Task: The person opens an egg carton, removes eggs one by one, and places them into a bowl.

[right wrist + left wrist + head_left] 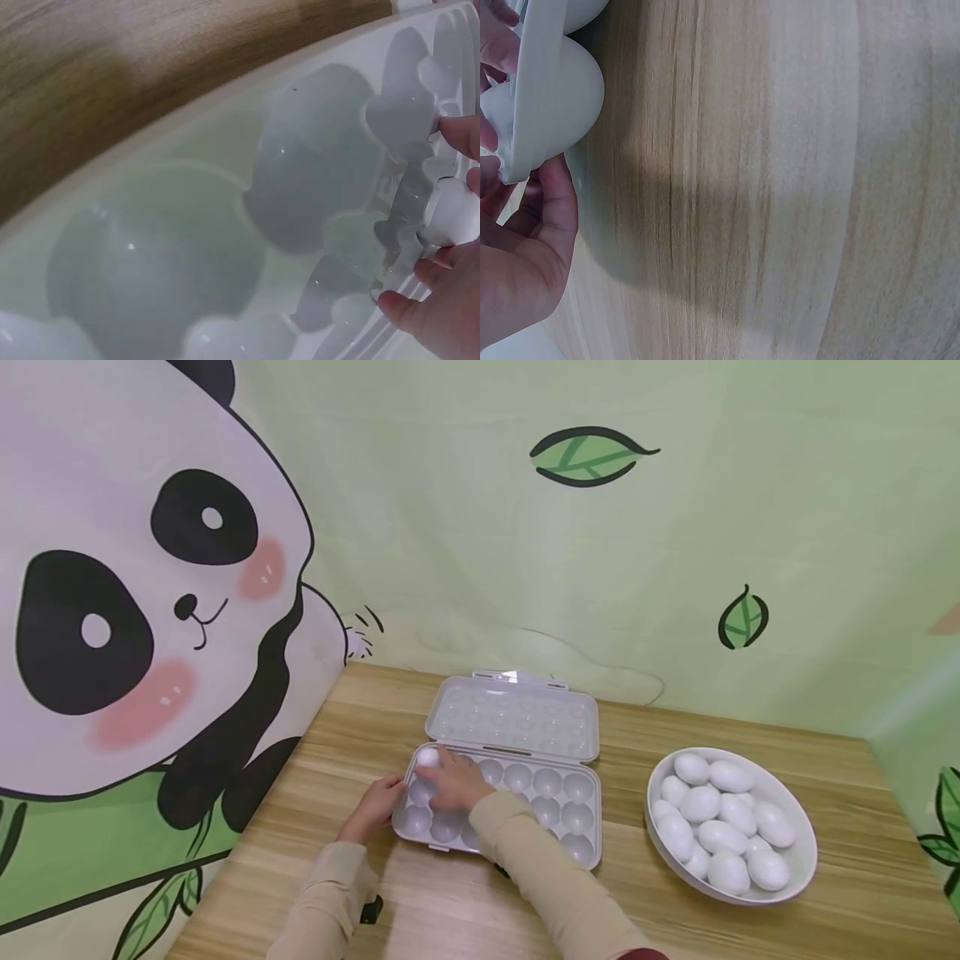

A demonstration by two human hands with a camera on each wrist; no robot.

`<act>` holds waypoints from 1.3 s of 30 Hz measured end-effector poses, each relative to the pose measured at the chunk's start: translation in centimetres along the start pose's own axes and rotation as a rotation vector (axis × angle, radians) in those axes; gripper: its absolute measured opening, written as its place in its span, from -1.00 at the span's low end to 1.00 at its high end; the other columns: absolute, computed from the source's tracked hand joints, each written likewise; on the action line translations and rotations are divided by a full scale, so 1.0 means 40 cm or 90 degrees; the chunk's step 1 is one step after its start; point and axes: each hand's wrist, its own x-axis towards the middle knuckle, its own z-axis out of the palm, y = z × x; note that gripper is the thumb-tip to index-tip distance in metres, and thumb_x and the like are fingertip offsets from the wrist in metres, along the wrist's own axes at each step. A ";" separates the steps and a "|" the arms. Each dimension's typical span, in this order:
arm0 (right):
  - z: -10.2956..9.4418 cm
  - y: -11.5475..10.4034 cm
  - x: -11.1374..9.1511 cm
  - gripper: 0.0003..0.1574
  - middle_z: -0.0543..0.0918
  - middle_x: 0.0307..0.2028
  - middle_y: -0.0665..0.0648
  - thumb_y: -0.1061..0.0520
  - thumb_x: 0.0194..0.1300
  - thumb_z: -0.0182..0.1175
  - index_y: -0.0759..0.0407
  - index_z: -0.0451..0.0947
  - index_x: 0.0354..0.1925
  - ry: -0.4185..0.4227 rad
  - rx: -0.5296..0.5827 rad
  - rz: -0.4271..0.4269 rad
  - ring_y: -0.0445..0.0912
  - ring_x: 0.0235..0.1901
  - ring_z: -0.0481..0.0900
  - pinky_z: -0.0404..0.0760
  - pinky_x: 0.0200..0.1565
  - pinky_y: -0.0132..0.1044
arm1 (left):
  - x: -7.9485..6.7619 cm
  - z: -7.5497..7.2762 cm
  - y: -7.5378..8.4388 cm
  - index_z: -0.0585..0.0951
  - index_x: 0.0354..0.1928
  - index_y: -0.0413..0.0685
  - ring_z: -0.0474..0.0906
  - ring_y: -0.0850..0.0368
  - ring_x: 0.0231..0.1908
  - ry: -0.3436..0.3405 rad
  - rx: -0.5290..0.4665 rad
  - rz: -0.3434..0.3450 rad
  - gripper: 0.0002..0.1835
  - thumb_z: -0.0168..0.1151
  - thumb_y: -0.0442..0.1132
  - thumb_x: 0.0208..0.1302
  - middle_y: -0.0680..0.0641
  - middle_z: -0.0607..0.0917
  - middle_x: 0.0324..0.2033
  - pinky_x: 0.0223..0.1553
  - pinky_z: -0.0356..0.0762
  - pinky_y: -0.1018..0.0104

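An egg tray with its clear lid folded back lies on the table. My left hand grips the tray's left edge; in the left wrist view, the left hand has fingers bent beneath the rim. My right hand reaches over the tray to its far left cell. There its thumb and fingers are around a white egg. The right wrist view shows this egg between the thumb and fingers of the right hand. Part of the tray is hidden under the right forearm.
To the right stands a white bowl heaped with several white eggs. The wooden table meets a green cloth backdrop with a panda print behind and to the left. A small black object is by the left sleeve.
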 end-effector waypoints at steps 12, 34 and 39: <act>-0.003 0.000 0.018 -0.38 0.32 0.13 0.23 -0.07 0.05 0.15 -0.12 0.33 0.13 0.068 -0.021 -0.024 0.05 0.10 0.32 0.42 -0.03 -0.09 | -0.275 0.052 0.328 0.46 0.05 -0.07 0.57 0.08 -0.38 0.005 0.050 0.025 -0.59 -0.08 -0.01 0.27 -0.07 0.61 -0.28 -0.46 0.55 0.14; 0.037 -0.005 0.047 -0.44 0.41 -0.08 0.20 0.02 0.10 0.12 -0.13 0.30 0.11 0.157 0.004 0.025 0.03 -0.09 0.39 0.48 -0.26 -0.15 | -0.367 0.071 0.396 0.48 -0.02 -0.08 0.52 0.12 -0.42 0.010 0.037 0.078 -0.63 -0.07 -0.02 0.27 -0.10 0.58 -0.32 -0.50 0.51 0.21; 0.047 -0.007 0.054 -0.56 0.45 -0.15 0.19 0.06 0.14 0.09 -0.07 0.35 0.04 0.199 0.033 0.048 0.03 -0.12 0.41 0.49 -0.31 -0.17 | -0.487 0.108 0.534 0.44 0.01 -0.27 0.51 0.02 -0.38 0.051 0.067 0.045 -0.64 -0.14 -0.18 0.30 -0.26 0.56 -0.27 -0.44 0.51 0.18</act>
